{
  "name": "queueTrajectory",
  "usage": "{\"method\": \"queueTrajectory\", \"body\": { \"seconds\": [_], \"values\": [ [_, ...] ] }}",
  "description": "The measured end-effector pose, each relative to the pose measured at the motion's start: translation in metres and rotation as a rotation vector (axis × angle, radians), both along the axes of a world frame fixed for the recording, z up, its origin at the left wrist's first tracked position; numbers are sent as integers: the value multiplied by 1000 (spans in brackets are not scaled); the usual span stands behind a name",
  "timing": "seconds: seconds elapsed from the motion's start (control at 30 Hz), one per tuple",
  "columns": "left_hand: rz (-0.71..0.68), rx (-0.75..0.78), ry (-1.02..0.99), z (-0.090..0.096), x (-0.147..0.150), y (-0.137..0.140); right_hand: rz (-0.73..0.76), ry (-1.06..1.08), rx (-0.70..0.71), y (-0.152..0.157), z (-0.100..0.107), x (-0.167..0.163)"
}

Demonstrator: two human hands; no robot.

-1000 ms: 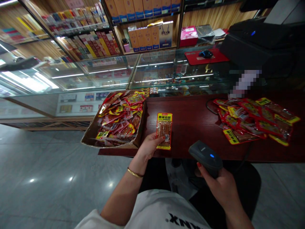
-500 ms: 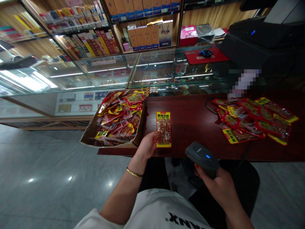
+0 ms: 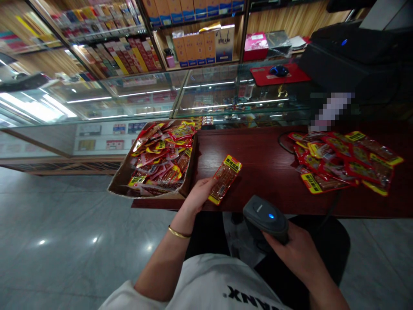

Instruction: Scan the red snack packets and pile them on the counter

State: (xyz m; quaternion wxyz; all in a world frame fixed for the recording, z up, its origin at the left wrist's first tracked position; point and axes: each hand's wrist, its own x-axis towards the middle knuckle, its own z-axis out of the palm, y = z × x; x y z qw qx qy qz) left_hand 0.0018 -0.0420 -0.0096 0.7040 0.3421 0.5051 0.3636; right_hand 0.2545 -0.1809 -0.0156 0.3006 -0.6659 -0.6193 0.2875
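Observation:
My left hand [image 3: 200, 193] pinches the left edge of a snack packet [image 3: 226, 177], red and yellow with brown strips showing through clear film. The packet is tilted, its top leaning right, over the dark red wooden tabletop. In my right hand [image 3: 298, 247] is a dark grey barcode scanner [image 3: 266, 218] with a blue light on top, its head pointing up and left. Left of my left hand stands an open cardboard box [image 3: 121, 183] full of similar packets. A loose pile of packets [image 3: 335, 159] lies on the table to the right.
The wooden table [image 3: 258, 150] meets a glass display counter [image 3: 155, 97] behind it. A red mat [image 3: 298, 74] with a computer mouse [image 3: 278, 70] sits on the glass, near a black machine [image 3: 345, 64]. A dark cable [image 3: 331, 209] hangs over the table's front edge.
The packet has turned clockwise from upright to leaning right, still in my left hand. My right hand has brought the scanner slightly left. The box and pile look unchanged.

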Motion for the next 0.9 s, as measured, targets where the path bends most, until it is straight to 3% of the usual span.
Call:
{"method": "queueTrajectory", "body": {
  "seconds": [0.23, 0.5, 0.9],
  "values": [
    [25, -31, 23, -4, -2, 4, 7, 12, -27, -1, 8, -2],
    [50, -123, -138, 2, -1, 3, -10, -2, 8, -4, 3, -2],
    [-41, -75, -205, 4, -3, 2, -47, -24, 17, -8, -4, 5]
  ]
}}
